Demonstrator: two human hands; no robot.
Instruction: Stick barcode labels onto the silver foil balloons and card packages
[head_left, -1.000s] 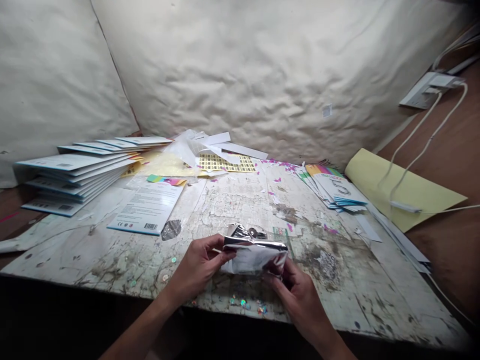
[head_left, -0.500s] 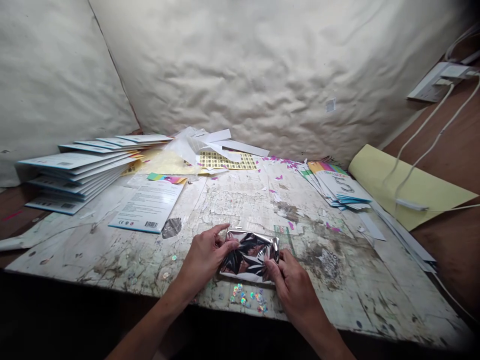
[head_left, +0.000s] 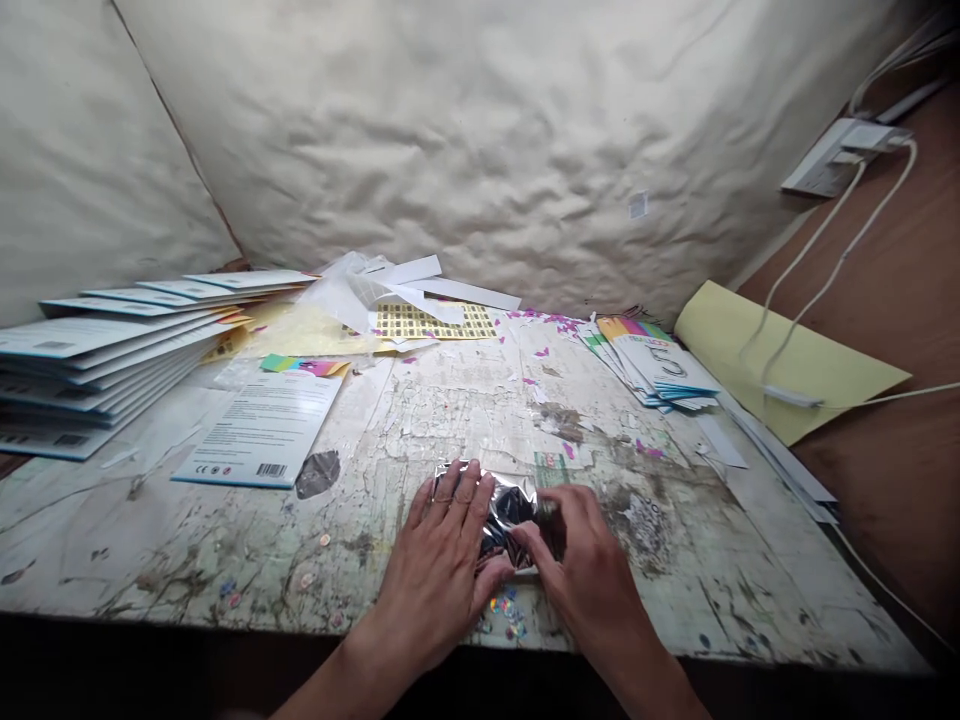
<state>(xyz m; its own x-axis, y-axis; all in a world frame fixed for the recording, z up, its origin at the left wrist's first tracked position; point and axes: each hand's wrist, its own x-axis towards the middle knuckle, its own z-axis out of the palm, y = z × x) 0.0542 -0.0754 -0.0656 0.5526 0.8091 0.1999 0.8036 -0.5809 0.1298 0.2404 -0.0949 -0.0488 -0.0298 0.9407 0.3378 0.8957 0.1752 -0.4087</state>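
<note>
A shiny silver foil packet point(head_left: 516, 500) lies on the worn table near its front edge. My left hand point(head_left: 441, 550) rests flat across the packet's left part, fingers stretched out and pointing away from me. At the right end, my right hand point(head_left: 589, 565) has its thumb on top of the foil and its fingers bent around the edge. Much of the packet's left side is hidden under my left palm. Small shiny round stickers point(head_left: 510, 612) lie just in front of the packet, between my wrists.
Printed white envelopes point(head_left: 105, 335) are piled at the left, with a single one point(head_left: 259, 425) nearer. Gold sticker sheets point(head_left: 435, 320) and paper strips lie behind. Number-5 cards point(head_left: 660, 365), yellow paper point(head_left: 780, 365) and white cables point(head_left: 817, 290) are on the right.
My left hand has gone from pinching the packet's upper left edge to lying flat over it. My right hand keeps to the right end. The view has shifted slightly.
</note>
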